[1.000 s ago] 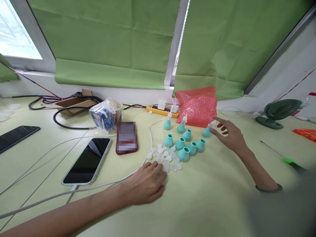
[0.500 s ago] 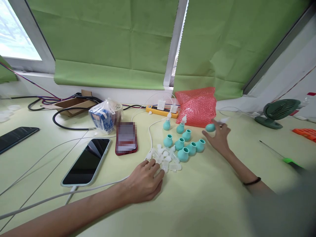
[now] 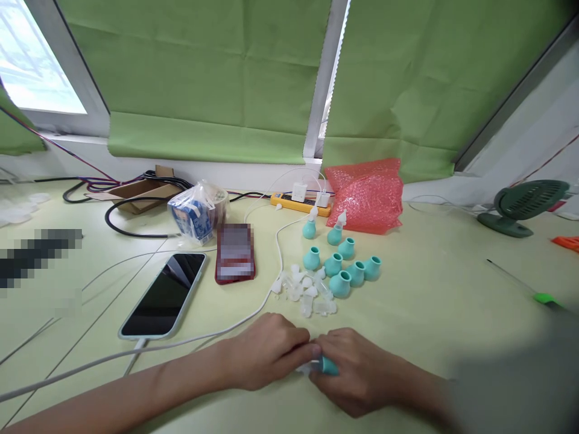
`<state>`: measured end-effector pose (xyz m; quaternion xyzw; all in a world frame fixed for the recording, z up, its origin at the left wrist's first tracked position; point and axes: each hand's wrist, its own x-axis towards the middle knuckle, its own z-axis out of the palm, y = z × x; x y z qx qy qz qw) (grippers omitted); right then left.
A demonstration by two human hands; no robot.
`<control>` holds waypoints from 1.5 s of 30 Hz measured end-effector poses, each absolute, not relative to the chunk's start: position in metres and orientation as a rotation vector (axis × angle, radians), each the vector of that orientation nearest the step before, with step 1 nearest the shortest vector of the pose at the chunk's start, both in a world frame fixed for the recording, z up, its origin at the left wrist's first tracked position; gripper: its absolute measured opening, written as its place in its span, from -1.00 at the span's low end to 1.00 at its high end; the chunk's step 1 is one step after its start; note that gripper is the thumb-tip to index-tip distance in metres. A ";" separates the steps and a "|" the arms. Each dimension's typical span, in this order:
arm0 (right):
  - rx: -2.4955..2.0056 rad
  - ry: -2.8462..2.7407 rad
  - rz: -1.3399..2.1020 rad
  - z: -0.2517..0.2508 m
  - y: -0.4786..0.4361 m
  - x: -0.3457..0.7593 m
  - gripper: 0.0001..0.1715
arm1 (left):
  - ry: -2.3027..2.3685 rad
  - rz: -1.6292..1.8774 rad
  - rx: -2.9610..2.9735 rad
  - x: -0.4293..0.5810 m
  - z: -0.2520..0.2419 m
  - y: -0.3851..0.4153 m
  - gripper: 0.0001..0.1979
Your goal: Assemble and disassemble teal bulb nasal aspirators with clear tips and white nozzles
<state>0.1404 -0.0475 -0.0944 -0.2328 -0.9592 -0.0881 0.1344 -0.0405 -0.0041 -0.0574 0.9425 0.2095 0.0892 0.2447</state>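
My right hand [image 3: 355, 371] is closed round a teal bulb [image 3: 329, 366] near the table's front. Against it, my left hand [image 3: 271, 351] pinches a translucent white piece [image 3: 306, 367] at the bulb's mouth; fingers partly cover both parts. Beyond the hands stand several open-mouthed teal bulbs [image 3: 340, 284]. Two more teal bulbs [image 3: 335, 235] farther back have white tips on them. To the left of the open bulbs lies a loose pile of clear and white small pieces [image 3: 309, 290].
A white cable [image 3: 212, 333] runs past my left forearm. Two phones [image 3: 163, 295] [image 3: 235, 253], a bagged blue box [image 3: 192, 218], a yellow power strip [image 3: 301, 204], a red bubble-wrap bag [image 3: 366, 196], a green fan [image 3: 520, 205] and a green-handled screwdriver [image 3: 545, 298] lie around.
My right hand has come from beside the red bag to the front with a teal bulb. My left hand has drawn back from the pile with a translucent piece and meets it.
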 end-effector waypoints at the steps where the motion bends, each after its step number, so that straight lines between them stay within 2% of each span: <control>1: -0.643 -2.765 -0.232 -0.097 -0.048 0.140 -0.90 | 0.553 0.213 2.525 -0.040 -0.057 -0.004 -0.63; 7: -0.592 -2.621 -0.110 -0.096 -0.049 0.138 -0.77 | 0.642 0.191 1.875 -0.039 -0.066 0.004 -0.46; 11: -0.581 -2.596 -0.134 -0.096 -0.050 0.139 -0.75 | 0.649 0.071 1.470 -0.039 -0.072 0.012 -0.49; 14: -0.581 -2.590 -0.178 -0.098 -0.050 0.141 -0.74 | 0.690 0.190 1.233 -0.039 -0.069 0.019 -0.51; 19: -0.570 -2.553 -0.150 -0.099 -0.049 0.140 -0.69 | 0.844 0.626 1.083 -0.042 -0.069 0.035 -0.65; 24: -0.599 -2.539 -0.169 -0.099 -0.049 0.137 -0.69 | 0.813 0.774 0.947 -0.043 -0.077 0.047 -0.79; 33: -0.749 -2.497 -0.029 -0.097 -0.046 0.140 -0.66 | 0.689 0.610 1.151 -0.045 -0.076 0.055 -0.63; 36: -0.916 -2.394 0.257 -0.098 -0.046 0.141 -0.74 | 0.694 0.599 1.243 -0.046 -0.074 0.054 -0.64; 39: -1.017 -1.983 0.812 -0.101 -0.046 0.139 -0.83 | 0.738 0.700 1.463 -0.044 -0.071 0.044 -0.72; 42: -0.920 -1.510 1.321 -0.100 -0.046 0.133 -0.73 | 0.829 0.923 1.922 -0.042 -0.066 0.025 -0.76; 45: -0.796 -1.294 1.642 -0.096 -0.045 0.126 -0.52 | 0.642 0.971 2.533 -0.041 -0.062 0.010 -0.70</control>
